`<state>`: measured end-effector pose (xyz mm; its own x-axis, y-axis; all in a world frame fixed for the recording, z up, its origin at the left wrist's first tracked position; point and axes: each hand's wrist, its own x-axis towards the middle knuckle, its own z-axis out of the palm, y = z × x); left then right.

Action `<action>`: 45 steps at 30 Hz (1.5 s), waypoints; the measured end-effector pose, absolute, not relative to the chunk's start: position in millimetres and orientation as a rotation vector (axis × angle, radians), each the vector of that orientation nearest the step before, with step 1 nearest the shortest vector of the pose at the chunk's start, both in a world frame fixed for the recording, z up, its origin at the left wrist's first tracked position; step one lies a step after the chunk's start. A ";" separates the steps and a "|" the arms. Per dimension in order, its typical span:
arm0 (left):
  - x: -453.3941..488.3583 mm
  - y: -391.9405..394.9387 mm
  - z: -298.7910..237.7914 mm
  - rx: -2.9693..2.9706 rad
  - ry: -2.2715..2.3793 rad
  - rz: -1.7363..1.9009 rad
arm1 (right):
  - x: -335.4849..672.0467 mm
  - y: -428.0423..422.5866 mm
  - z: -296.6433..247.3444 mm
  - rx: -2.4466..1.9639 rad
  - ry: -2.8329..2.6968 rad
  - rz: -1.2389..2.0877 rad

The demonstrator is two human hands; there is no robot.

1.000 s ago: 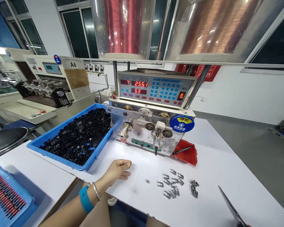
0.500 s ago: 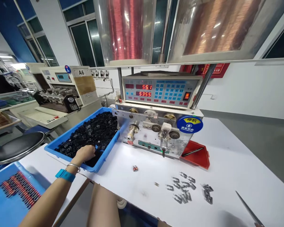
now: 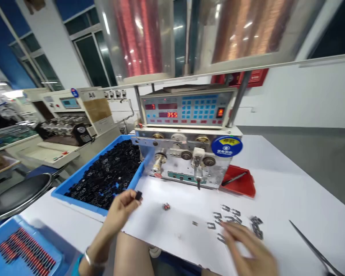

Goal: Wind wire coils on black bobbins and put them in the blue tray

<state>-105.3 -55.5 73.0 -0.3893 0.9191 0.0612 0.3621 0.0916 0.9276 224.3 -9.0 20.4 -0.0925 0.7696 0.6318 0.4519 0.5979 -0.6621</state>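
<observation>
My left hand (image 3: 122, 207) pinches a small black plastic part (image 3: 138, 195) between thumb and fingertips, just off the front right corner of a blue tray (image 3: 96, 209) heaped with similar black parts (image 3: 109, 172). Over the table, my right hand (image 3: 247, 249) is smeared by motion, its fingers stretched out. The fingertips are at a loose group of U-shaped metal pieces (image 3: 211, 225); whether they touch one is unclear. A small red wound coil (image 3: 166, 206) lies on the white tabletop between the hands, and a little tan piece (image 3: 194, 223) sits nearer the right hand.
A winding machine (image 3: 184, 165) with a lit display stands behind. To its right are a red tray (image 3: 244, 188) and tweezers (image 3: 310, 245). More dark metal pieces (image 3: 256, 227) lie beyond my right hand. Finished-looking red coils (image 3: 25, 249) fill part of a blue bin (image 3: 56, 245) at lower left.
My left hand has come out of the black parts, rightward, with one in its fingertips. My right hand has moved in from the lower right, leaving the tweezers on the table. Display digits changed.
</observation>
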 end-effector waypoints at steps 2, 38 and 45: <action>-58.4 -64.0 70.9 1.256 1.575 1.288 | 178.8 -19.9 44.3 -0.808 -1.787 0.589; 47.6 -67.4 53.6 0.665 1.279 1.605 | 156.6 -36.9 40.4 -0.551 -1.604 0.358; 25.0 -43.5 51.3 0.859 1.371 1.499 | 164.0 2.7 33.0 -0.721 -1.598 0.681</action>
<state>25.0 -43.5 51.3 -0.3512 0.9329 -0.0792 -0.1619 0.0228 0.9865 164.0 2.7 33.0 -0.1131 0.7697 0.6283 0.0801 0.6373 -0.7664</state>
